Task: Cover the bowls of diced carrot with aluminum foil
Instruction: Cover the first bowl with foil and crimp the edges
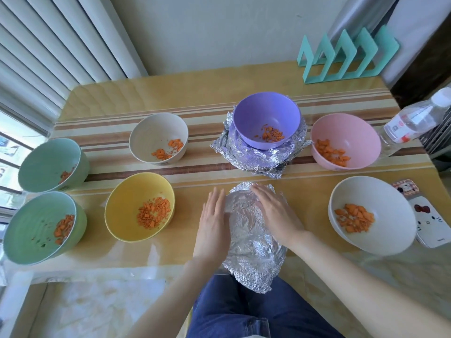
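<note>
**At the near table edge: foil being pressed over a bowl**

Between the two hands, at the near edge of the table (185, 96), a sheet of aluminum foil (251, 237) is lying draped over a rounded shape. That shape is presumably one of the bowls, though nothing of it is showing. The left hand (213, 223) is lying flat against the foil's left flank, fingers straight and together. The right hand (275, 215) is spreading over the top and right side, fingers likewise extended. Neither hand is curling round anything; both are pressing with open palms. The foil's near end is hanging loose past the table edge, uncrimped.

Foil like this is probably handling as thin and light, keeping whatever crease it is given and tearing readily under a fingernail. The best hold is likely along the rim line, folding the skirt under the lip rather than pulling it taut. The bowl beneath is looking light too, and may be prone to sliding on the glossy tabletop.

Farther back, the purple bowl (266, 118) is sitting on a crumpled foil pile (253, 158), and the yellow bowl (139, 206) is standing uncovered to the left.
</note>
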Demonstrator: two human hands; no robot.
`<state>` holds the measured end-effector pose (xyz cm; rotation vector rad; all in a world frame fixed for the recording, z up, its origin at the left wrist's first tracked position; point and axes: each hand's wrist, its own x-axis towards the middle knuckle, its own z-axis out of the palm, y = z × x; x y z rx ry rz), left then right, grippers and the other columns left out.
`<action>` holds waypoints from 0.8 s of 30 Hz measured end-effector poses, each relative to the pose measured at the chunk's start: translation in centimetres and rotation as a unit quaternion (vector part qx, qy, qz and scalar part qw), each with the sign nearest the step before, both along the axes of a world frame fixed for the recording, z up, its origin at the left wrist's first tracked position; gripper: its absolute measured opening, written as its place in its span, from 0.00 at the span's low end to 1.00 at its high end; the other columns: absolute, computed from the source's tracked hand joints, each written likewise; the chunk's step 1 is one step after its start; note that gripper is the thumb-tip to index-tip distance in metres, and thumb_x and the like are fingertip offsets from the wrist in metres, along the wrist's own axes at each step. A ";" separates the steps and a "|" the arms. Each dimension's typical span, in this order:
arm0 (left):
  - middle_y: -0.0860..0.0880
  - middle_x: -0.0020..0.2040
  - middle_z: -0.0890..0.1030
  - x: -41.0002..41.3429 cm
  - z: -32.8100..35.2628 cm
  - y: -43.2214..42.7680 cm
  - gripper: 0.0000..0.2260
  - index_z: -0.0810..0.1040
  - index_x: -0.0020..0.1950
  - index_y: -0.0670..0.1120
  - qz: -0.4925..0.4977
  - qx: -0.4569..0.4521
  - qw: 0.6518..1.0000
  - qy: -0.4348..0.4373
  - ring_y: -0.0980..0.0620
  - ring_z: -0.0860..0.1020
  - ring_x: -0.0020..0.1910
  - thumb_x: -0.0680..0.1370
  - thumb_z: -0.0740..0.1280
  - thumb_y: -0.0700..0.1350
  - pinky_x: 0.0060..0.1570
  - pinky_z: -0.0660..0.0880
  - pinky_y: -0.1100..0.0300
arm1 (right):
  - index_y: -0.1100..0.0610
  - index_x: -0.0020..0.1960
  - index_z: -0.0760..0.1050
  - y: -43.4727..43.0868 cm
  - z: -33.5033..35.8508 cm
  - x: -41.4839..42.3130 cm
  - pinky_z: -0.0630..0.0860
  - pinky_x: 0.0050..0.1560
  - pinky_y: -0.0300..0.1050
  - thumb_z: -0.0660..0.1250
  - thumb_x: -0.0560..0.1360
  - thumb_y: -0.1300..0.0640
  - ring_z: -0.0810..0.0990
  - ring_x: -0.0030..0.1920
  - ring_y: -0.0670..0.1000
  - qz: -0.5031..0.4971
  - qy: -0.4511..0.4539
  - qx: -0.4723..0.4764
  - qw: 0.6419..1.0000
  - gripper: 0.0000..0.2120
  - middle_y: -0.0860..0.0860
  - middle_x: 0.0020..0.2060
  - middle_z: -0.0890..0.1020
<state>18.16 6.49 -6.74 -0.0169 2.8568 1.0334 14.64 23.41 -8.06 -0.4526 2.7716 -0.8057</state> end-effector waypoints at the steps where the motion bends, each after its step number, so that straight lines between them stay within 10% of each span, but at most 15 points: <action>1: 0.48 0.76 0.56 -1.1 -0.1 0.2 0.23 0.56 0.75 0.45 -0.030 -0.001 0.999 0.019 0.50 0.51 0.76 0.80 0.56 0.37 0.73 0.48 0.59 | 0.54 0.76 0.55 0.1 -0.2 -0.1 0.45 0.71 0.29 0.54 0.80 0.68 0.56 0.73 0.44 -0.016 -0.016 -0.023 1.000 0.26 0.44 0.73 0.60; 7: 0.47 0.58 0.81 -5.3 -1.3 0.3 0.17 0.77 0.63 0.48 -0.054 0.017 0.998 -0.013 0.46 0.78 0.56 0.78 0.59 0.35 0.52 0.69 0.60 | 0.54 0.72 0.64 0.4 -0.4 -0.5 0.62 0.64 0.32 0.54 0.77 0.74 0.69 0.68 0.51 -0.081 -0.077 -0.094 0.989 0.27 0.53 0.68 0.71; 12: 0.48 0.49 0.84 -5.4 -1.3 -0.5 0.13 0.81 0.56 0.45 -0.028 0.066 0.997 0.003 0.48 0.80 0.49 0.77 0.62 0.34 0.43 0.66 0.74 | 0.56 0.70 0.68 0.2 -0.2 -0.5 0.63 0.61 0.30 0.53 0.75 0.77 0.73 0.66 0.52 -0.093 -0.063 -0.096 0.989 0.28 0.55 0.65 0.75; 18: 0.46 0.48 0.83 -4.1 -1.4 -0.6 0.11 0.79 0.58 0.43 0.003 0.074 0.997 -0.030 0.45 0.78 0.46 0.80 0.59 0.38 0.42 0.65 0.64 | 0.56 0.71 0.65 0.1 0.2 -0.9 0.66 0.66 0.38 0.51 0.77 0.75 0.70 0.68 0.53 -0.049 -0.080 -0.074 0.993 0.28 0.54 0.67 0.72; 24: 0.50 0.40 0.76 -0.5 -0.5 -0.6 0.10 0.73 0.51 0.44 0.122 0.096 0.986 -0.066 0.47 0.74 0.41 0.81 0.52 0.37 0.34 0.62 0.64 | 0.58 0.75 0.58 -1.3 1.4 -0.9 0.44 0.69 0.29 0.52 0.82 0.64 0.54 0.75 0.47 -0.042 -0.016 -0.046 0.998 0.22 0.51 0.75 0.60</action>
